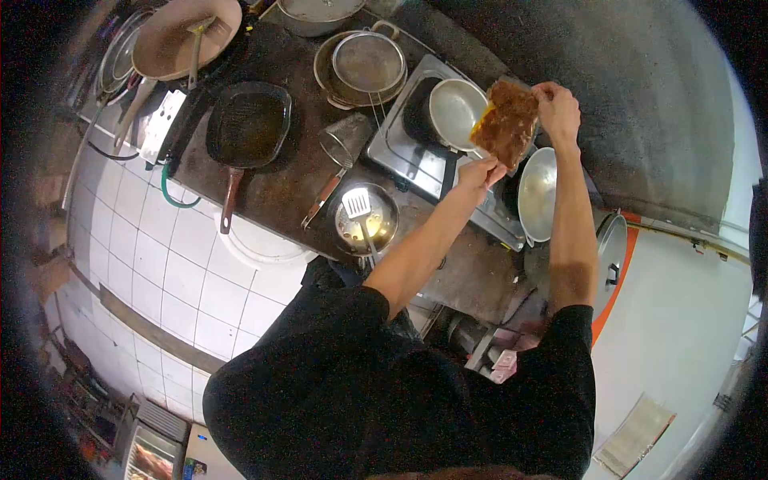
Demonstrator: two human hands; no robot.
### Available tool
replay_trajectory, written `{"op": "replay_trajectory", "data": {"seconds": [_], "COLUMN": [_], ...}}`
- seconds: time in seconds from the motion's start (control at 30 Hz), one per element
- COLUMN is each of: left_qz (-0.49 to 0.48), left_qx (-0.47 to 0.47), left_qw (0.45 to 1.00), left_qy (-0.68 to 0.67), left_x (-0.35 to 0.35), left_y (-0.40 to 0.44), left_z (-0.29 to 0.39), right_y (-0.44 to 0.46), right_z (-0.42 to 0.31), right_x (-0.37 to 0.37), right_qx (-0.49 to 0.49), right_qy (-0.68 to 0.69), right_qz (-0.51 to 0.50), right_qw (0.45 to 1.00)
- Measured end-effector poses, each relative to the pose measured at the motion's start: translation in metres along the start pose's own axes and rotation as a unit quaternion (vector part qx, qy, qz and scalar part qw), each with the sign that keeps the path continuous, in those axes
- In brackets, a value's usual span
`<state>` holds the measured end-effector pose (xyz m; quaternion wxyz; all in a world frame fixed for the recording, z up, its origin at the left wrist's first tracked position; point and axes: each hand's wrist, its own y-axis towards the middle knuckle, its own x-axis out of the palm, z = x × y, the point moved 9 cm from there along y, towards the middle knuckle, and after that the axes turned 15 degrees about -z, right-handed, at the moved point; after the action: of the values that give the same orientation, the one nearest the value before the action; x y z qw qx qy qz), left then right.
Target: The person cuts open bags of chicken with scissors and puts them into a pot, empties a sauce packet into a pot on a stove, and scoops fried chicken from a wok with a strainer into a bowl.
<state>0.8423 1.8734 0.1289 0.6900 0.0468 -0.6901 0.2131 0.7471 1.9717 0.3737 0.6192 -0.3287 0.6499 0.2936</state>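
Note:
A clear bag of reddish-brown food (509, 124), with a yellow patch along its left edge, hangs tilted between my two hands. My left hand (480, 174) pinches its lower corner. At its upper right, my right hand (558, 112) grips the other end. Just left of the bag, a light-coloured pot (456, 112) sits on the silver gas stove (416, 152). A wide metal pan (538, 192) stands below the bag, near my right forearm.
A small pan (352, 232) with a slotted spatula (357, 203) lies near my left forearm. Further left are a strainer cup (346, 140) and a square black pan (250, 124). A round sieve (369, 62) rests over a pot behind. A lidded pot (611, 256) stands at right.

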Motion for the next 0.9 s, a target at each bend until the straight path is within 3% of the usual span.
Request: {"op": "replay_trajectory", "data": {"seconds": [0.07, 0.2, 0.37, 0.5, 0.63, 0.7, 0.73, 0.8, 0.9], "left_qz": [0.078, 0.081, 0.056, 0.008, 0.027, -0.018, -0.019, 0.012, -0.022], "left_qx": [0.004, 0.007, -0.019, -0.003, 0.042, 0.101, 0.101, 0.085, 0.09], "left_qw": [0.994, 0.992, 0.996, 0.998, 0.999, 0.995, 0.995, 0.995, 0.993], "left_qy": [-0.073, -0.099, -0.07, -0.06, 0.019, 0.007, 0.008, 0.05, 0.077], "left_x": [-0.007, -0.01, 0.0, 0.013, 0.029, 0.046, 0.051, 0.055, 0.072], "left_y": [-0.006, -0.004, 0.007, 0.007, 0.002, 0.003, 0.001, -0.008, -0.009], "left_z": [-0.011, -0.023, -0.018, -0.003, 0.025, 0.043, 0.046, 0.053, 0.062], "right_y": [-0.001, -0.003, 0.001, -0.019, -0.061, -0.074, -0.078, -0.08, -0.088], "right_z": [0.008, 0.011, 0.006, 0.001, -0.007, -0.006, -0.003, 0.007, 0.013], "right_x": [0.007, 0.018, 0.015, 0.026, 0.04, 0.055, 0.058, 0.052, 0.053], "right_qx": [0.046, 0.06, 0.002, -0.071, -0.171, -0.156, -0.157, -0.125, -0.073], "right_qy": [-0.01, -0.023, 0.0, 0.014, 0.005, 0.063, 0.064, 0.208, 0.338], "right_qz": [-0.04, -0.098, -0.017, -0.046, -0.053, -0.125, -0.123, -0.077, -0.109], "right_qw": [0.998, 0.993, 1.0, 0.996, 0.984, 0.978, 0.978, 0.967, 0.932]}}
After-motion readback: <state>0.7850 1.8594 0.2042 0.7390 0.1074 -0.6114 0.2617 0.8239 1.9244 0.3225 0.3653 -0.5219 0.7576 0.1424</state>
